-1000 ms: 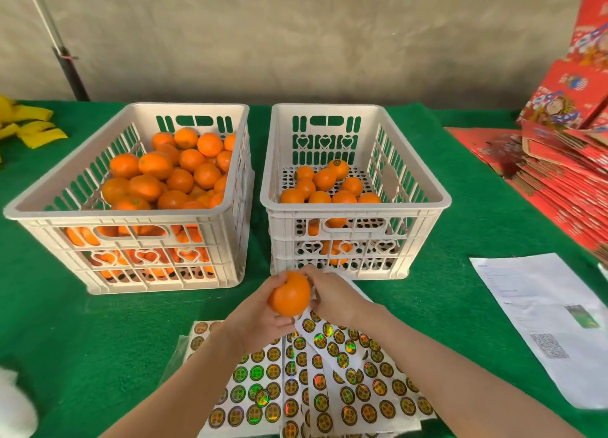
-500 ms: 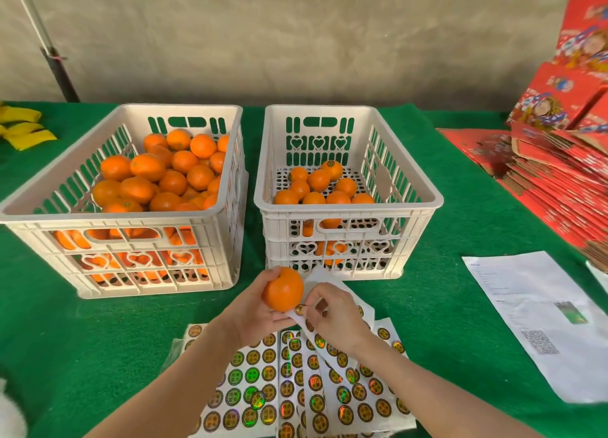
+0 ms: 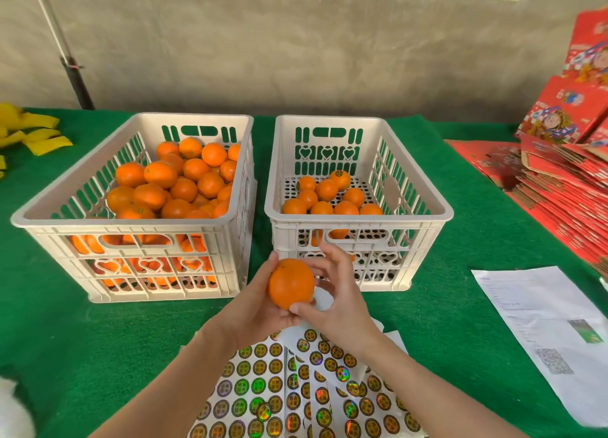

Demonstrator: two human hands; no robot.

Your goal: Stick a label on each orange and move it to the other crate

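As both hands cup orange (image 3: pixel 291 283), label unseen

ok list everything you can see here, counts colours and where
white slatted plastic crates: two, side by side on the table, left heaped, right sparse
round oranges: many left, about ten right, one held
green felt table cover: one, underneath
holographic round sticker sheets: several, near edge
printed white paper: one, right
red cardboard boxes: stack, far right
yellow pieces: few, far left
left hand: grip on the held orange
right hand: fingers on it
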